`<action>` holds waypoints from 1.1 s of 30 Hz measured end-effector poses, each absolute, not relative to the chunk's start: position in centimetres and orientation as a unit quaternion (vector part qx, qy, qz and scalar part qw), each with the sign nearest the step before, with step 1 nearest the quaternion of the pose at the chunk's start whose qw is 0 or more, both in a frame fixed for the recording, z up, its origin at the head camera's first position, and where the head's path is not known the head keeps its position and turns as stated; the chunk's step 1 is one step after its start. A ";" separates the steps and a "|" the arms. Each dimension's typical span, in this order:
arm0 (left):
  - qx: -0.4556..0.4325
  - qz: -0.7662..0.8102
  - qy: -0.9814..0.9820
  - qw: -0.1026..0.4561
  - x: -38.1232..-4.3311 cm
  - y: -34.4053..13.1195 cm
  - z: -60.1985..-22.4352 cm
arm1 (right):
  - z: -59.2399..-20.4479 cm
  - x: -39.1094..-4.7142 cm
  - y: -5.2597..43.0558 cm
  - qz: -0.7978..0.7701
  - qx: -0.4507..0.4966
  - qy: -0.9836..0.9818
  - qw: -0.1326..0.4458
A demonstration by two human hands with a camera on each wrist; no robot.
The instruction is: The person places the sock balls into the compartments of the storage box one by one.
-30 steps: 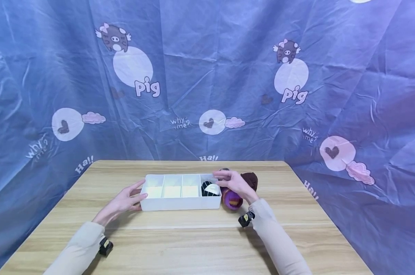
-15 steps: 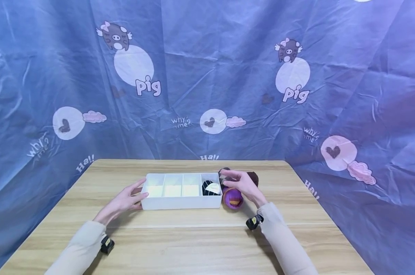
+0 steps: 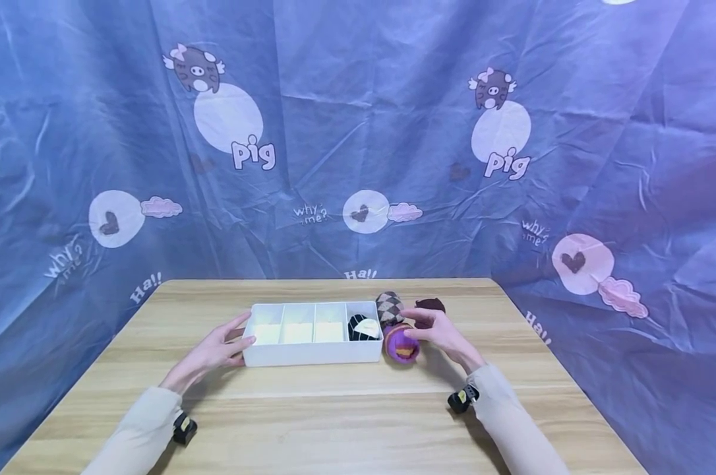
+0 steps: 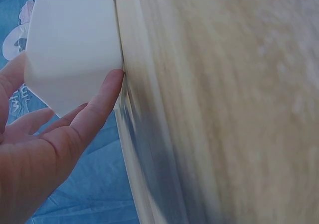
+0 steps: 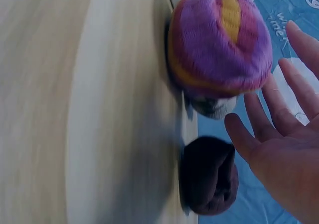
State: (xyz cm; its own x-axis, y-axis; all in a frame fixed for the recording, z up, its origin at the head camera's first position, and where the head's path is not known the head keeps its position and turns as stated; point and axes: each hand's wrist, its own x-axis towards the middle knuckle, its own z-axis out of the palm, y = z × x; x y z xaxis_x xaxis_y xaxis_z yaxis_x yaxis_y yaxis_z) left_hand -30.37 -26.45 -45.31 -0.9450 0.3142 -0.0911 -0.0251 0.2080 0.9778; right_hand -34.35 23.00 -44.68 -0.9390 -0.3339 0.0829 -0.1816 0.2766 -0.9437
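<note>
The left hand (image 3: 215, 346), fingers extended, touches the left end of the box (image 3: 310, 354), which is probably light and stiff. Inside its rightmost compartment (image 3: 362, 308) sits the black roll (image 3: 357, 328). Just right of the box are the checked roll (image 3: 389, 307) and, nearer, the purple roll (image 3: 401, 348); the right hand (image 3: 441, 333), wide and holding nothing, hangs by them. Farther right lies the brown roll (image 5: 207, 176). The rolls look soft, light, easily pinched round their sides. Count: 1 box, 4 rolls, 3 outside it.

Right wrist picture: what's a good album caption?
A right hand open beside a purple striped rolled sock and a dark brown rolled sock.
</note>
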 end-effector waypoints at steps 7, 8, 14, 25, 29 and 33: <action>0.093 0.622 0.765 0.139 -30.1 -26.5 -45.6 | -45.1 -34.2 23.8 -0.567 -0.180 0.798 0.101; 0.093 0.621 0.765 0.139 -30.1 -26.4 -45.6 | -45.2 -34.2 23.7 -0.569 -0.181 0.795 0.106; 0.099 0.623 0.764 0.138 -29.9 -26.4 -45.8 | -45.8 -34.2 23.6 -0.565 -0.190 0.793 0.124; 0.093 0.625 0.763 0.135 -30.1 -26.4 -45.5 | -45.6 -34.5 23.2 -0.565 -0.199 0.789 0.136; 0.092 0.623 0.764 0.136 -30.2 -26.4 -45.4 | -45.6 -34.7 23.1 -0.569 -0.203 0.785 0.142; 0.092 0.623 0.765 0.135 -30.2 -26.3 -45.4 | -45.6 -34.7 23.0 -0.566 -0.208 0.784 0.147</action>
State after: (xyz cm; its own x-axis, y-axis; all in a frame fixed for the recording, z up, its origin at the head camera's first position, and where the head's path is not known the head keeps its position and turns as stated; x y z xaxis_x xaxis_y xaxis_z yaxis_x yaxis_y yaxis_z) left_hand -30.18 -26.33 -45.36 -0.9464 0.3097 -0.0916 -0.0272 0.2061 0.9781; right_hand -34.70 23.01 -45.56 -0.8696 -0.4937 0.0051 -0.1599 0.2719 -0.9490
